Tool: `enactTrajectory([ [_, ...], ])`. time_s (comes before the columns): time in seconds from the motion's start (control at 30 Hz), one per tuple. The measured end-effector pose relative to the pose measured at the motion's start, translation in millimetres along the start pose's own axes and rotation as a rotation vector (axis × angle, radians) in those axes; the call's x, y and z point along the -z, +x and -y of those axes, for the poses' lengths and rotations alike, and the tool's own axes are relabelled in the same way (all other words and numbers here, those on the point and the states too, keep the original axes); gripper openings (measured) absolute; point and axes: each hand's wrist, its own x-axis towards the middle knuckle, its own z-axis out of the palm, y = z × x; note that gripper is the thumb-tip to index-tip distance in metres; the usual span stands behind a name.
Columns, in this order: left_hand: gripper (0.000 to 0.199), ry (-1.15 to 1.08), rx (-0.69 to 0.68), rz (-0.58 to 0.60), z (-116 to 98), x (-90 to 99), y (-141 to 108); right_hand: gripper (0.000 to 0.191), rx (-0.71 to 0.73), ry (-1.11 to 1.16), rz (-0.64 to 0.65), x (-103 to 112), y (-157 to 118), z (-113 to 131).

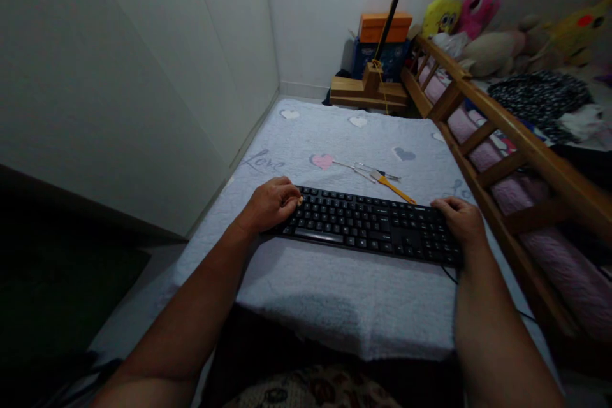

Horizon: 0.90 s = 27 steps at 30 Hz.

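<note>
A black computer keyboard (pixel 363 223) lies across the near half of the cloth-covered surface, slightly slanted, its right end nearer me. My left hand (pixel 275 203) is closed at its left end, thumb and fingers over the upper corner. A small tan spot shows at those fingertips; I cannot make out what it is. Around the right end my right hand (pixel 461 220) is closed, with its thumb along the edge. Just beyond the keyboard lie a yellow-handled brush (pixel 396 189) and some thin metal tools (pixel 380 171). A black cable (pixel 448 274) runs from under the keyboard near my right hand.
A pale cloth (pixel 325 127) with hearts covers the surface. Wooden bed rail (pixel 497 121) borders the right, with plush toys (pixel 497 51) beyond. A pale wall or cabinet panel (pixel 191 76) stands left. At the back are a wooden stand (pixel 370 89) with a pole and an orange box (pixel 382 27).
</note>
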Motion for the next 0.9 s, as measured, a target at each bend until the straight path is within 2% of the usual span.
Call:
enactTrajectory([
  [0.37,0.012,-0.068,-0.005,0.169,-5,8.6,-6,0.033,0.037,-0.001,-0.012,0,0,-1],
  [0.43,0.012,-0.089,0.004,0.144,-4,9.6,-6,0.033,0.041,-0.002,-0.012,0,0,-2],
  [0.6,0.020,-0.046,0.074,-0.055,2,9.7,-5,0.034,0.028,-0.012,0.002,0,2,-4],
  [0.67,0.021,-0.015,0.098,-0.090,4,8.9,-4,0.035,0.028,-0.005,0.003,0,2,-5],
  [0.9,0.018,-0.049,0.069,0.011,3,8.7,-6,0.032,0.022,0.007,-0.006,-1,2,-4],
])
